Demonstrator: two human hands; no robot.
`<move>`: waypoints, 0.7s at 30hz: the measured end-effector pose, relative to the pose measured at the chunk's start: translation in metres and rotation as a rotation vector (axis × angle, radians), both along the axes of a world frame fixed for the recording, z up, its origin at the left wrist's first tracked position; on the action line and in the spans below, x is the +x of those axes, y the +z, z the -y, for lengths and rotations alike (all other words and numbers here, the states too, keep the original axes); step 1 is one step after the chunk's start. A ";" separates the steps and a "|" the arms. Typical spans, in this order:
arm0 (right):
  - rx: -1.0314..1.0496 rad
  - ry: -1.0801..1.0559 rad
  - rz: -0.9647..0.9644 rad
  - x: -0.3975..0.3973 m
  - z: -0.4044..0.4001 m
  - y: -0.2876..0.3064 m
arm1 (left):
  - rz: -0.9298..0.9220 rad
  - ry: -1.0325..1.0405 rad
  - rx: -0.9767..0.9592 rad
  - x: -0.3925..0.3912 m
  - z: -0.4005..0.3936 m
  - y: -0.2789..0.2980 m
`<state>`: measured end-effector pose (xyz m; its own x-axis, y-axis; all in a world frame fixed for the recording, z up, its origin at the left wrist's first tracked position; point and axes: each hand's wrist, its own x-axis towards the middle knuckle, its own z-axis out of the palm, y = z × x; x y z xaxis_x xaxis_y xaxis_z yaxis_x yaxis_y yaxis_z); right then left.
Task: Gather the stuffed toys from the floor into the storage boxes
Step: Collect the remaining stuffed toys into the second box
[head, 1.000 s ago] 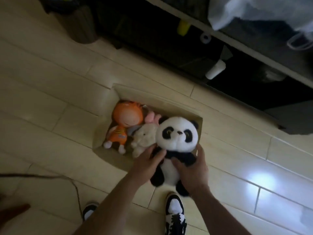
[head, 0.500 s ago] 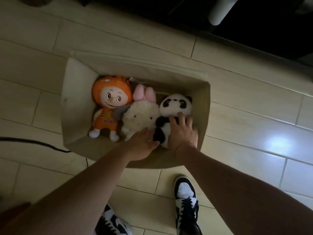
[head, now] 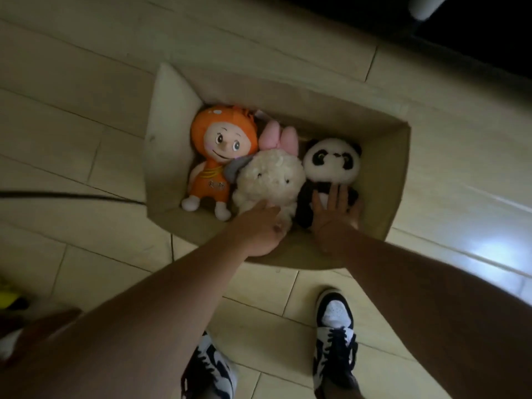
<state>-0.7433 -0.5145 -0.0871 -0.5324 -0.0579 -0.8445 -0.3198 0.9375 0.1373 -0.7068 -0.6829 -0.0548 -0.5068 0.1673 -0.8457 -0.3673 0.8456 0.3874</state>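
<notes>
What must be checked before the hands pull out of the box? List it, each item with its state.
1. Panda inside the cardboard box: ok, lying at the right end.
2. Right hand free of the panda: not ok, its straight fingers rest on the panda's body.
3. Left hand free of the cream bunny: cannot tell, it touches the bunny's lower body but its fingers are hidden.
4. Orange doll settled: ok, lying at the left end beside the bunny.
5. Toys below the box rim: ok, none pokes above the walls.
6. More toys on the floor: cannot tell, only the nearby floor shows.
</notes>
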 end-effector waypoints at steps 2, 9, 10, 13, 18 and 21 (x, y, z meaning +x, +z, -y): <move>-0.075 -0.052 0.041 -0.001 0.010 0.044 | -0.042 0.236 0.063 0.004 0.008 0.028; -0.355 0.215 -0.379 0.012 0.120 0.237 | -0.562 0.782 -0.138 0.026 0.149 0.179; -0.422 0.259 -0.417 0.014 0.148 0.262 | -0.573 0.924 -0.198 0.042 0.172 0.202; -0.580 0.421 -0.282 0.039 0.244 0.323 | -0.551 1.465 -0.219 0.109 0.223 0.266; -0.835 0.724 -0.123 0.149 0.377 0.371 | -0.660 1.930 -0.279 0.269 0.268 0.300; -0.896 0.823 -0.025 0.226 0.436 0.369 | -0.694 2.250 -0.230 0.364 0.296 0.287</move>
<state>-0.5171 -0.9508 0.2815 -0.0777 -0.9436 -0.3219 -0.8700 0.2218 -0.4403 -0.3432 -0.9791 0.2318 0.1940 -0.8696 -0.4540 -0.3302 -0.4937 0.8045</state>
